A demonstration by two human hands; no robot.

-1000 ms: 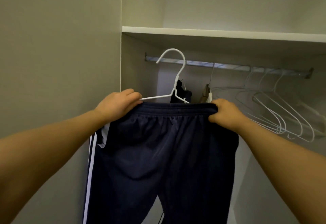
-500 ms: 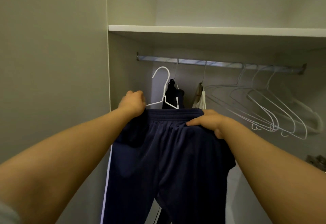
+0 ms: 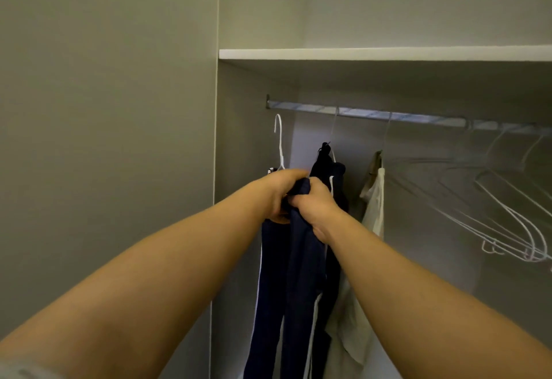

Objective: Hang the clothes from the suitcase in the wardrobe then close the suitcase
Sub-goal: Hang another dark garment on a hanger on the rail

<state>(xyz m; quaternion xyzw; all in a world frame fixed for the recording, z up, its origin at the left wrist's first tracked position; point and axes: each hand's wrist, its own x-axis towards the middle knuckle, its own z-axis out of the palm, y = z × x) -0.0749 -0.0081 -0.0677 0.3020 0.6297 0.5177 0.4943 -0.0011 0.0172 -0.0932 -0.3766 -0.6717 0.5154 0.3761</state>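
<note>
Both the left hand [image 3: 280,192] and right hand [image 3: 318,208] curl their fingers round the bunched waistband of the navy track pants [image 3: 298,274], probably to keep them on the white hanger [image 3: 280,145], whose hook stands at 12 o'clock, just under the rod [image 3: 373,114]. Bare rod lies above; the side panel [image 3: 239,199] crowds 9 o'clock, a hung dark garment [image 3: 334,175] 3 o'clock.

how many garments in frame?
3: navy pants held at left; a dark garment hanging from the rail just behind; a cream one to its right. More may be hidden.
</note>
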